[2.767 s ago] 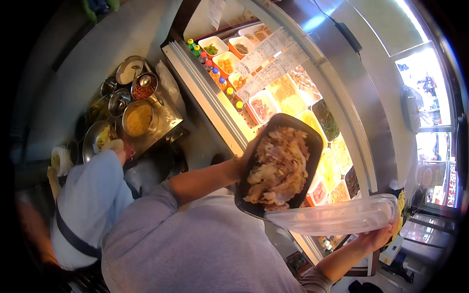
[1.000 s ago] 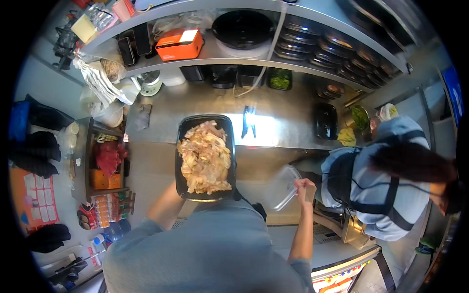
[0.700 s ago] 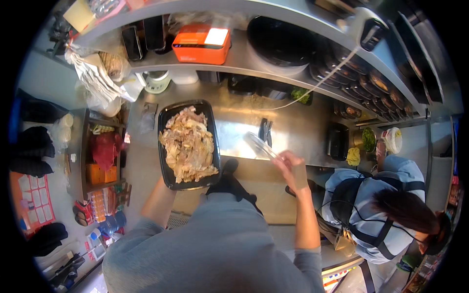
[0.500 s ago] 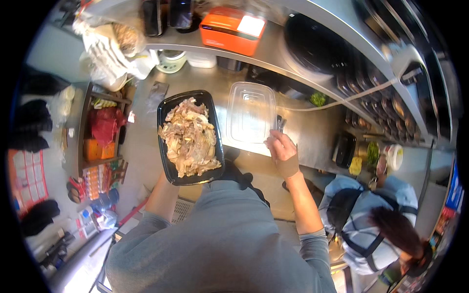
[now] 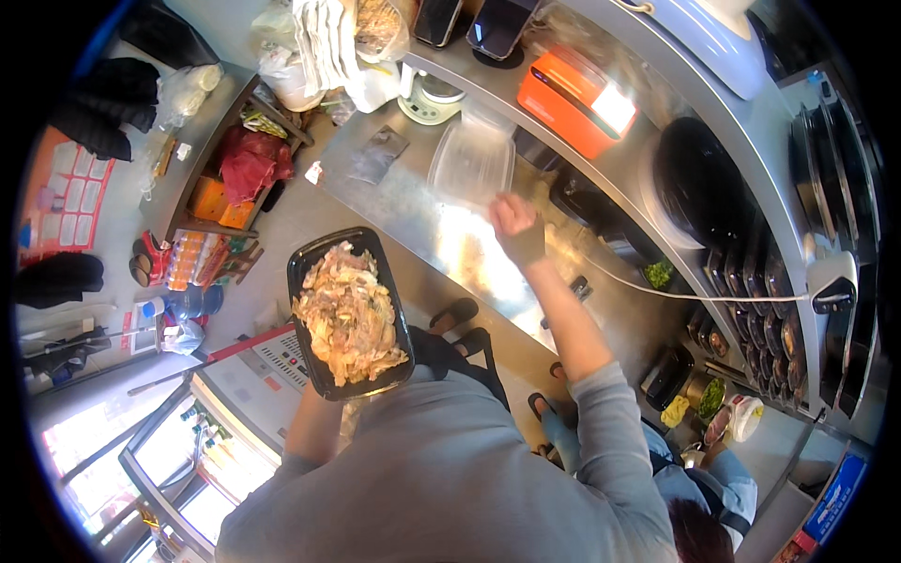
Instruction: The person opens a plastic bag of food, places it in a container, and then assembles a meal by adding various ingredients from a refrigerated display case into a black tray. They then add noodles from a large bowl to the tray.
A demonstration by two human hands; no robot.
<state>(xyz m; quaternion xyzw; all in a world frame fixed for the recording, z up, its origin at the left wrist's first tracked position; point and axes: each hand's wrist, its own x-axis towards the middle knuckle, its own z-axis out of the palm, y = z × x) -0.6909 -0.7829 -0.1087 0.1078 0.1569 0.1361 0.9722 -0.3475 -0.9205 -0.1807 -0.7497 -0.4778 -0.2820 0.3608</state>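
A black plastic tray (image 5: 395,302) heaped with cooked, torn-looking meat (image 5: 347,319), perhaps chicken, is held up in front of my body at the left. My left forearm (image 5: 313,424) runs beneath it; the tray hides the hand that holds it. Over the steel counter, my right hand (image 5: 516,230) has its fingers curled in, somewhat blurred. It is at the near corner of a clear plastic lid or shallow container (image 5: 472,159) on the counter. Whether the fingertips touch that corner or pinch anything, I cannot make out.
Above the counter runs a steel shelf with an orange box (image 5: 572,103) and black containers (image 5: 709,188). A pale green scale (image 5: 430,108) stands at the back. A white cable crosses the right side. Another person (image 5: 699,497) is close at my right.
My view has turned right. The clear plastic piece has moved back toward the scale and the rear of the counter, with my right hand following near its edge. The tray stays in my left hand.
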